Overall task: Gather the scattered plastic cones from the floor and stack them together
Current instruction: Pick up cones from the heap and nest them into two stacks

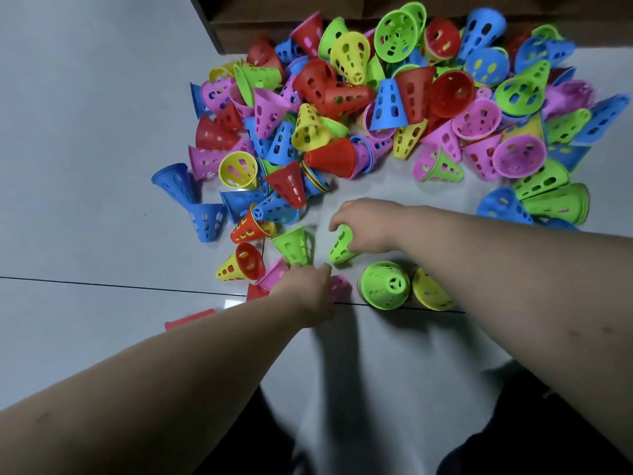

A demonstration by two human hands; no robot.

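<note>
A big pile of perforated plastic cones [394, 108] in red, blue, green, yellow and pink covers the far floor. My right hand [368, 224] grips a green cone [339, 246] lying on its side. My left hand [306, 289] pinches the narrow end of another green cone [294, 245], and it covers part of a pink cone [339, 286]. A green cone [385, 284] and a yellow cone [431, 293] sit just right of my left hand, under my right forearm.
The floor [85, 132] is pale grey tile with a dark joint line. A brown cardboard box [274, 15] stands behind the pile. A yellow cone with a red one inside [241, 267] lies left of my hands. My dark-clothed legs [513, 440] are at the bottom.
</note>
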